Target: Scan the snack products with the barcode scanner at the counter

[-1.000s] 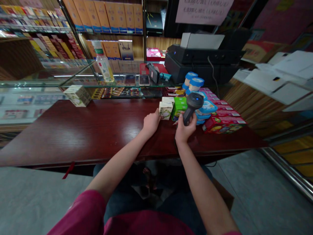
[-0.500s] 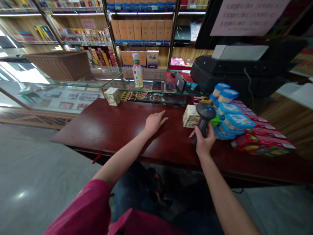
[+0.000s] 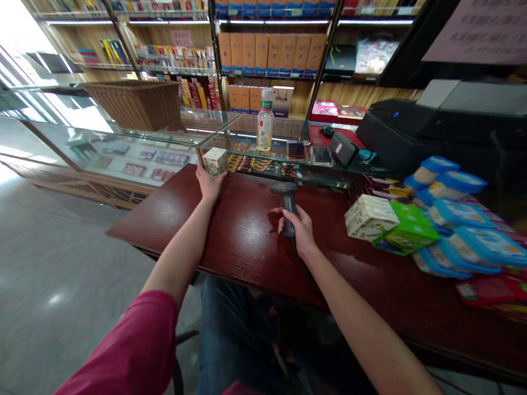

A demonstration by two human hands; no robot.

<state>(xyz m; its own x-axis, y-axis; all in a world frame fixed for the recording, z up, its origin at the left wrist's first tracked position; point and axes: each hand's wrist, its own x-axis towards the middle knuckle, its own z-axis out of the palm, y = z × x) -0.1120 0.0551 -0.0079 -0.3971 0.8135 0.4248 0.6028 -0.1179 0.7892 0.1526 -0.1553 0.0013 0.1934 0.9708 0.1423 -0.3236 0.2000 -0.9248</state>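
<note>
My right hand (image 3: 300, 230) is wrapped around the handle of a black barcode scanner (image 3: 289, 206), held above the middle of the dark red wooden counter (image 3: 242, 236). A cable runs down from the handle. At the counter's far left, my left hand (image 3: 209, 184) has its fingers and thumb on opposite sides of a small white and green box (image 3: 216, 161). That box sits upright by the glass case, its lower part partly hidden by the hand. Similar white boxes (image 3: 369, 216) stand to the right of the scanner, against bright green boxes (image 3: 405, 227).
Blue-lidded tubs (image 3: 465, 214) are stacked on the right. A drink bottle (image 3: 265, 123) and a small black device (image 3: 345, 148) stand on the glass display case (image 3: 242, 129). A wicker basket (image 3: 135, 104) is at the back left, with stocked shelves behind.
My left hand has moved left from the middle of the counter onto the small box. My right hand has carried the scanner left, away from the white boxes. The view has turned left.
</note>
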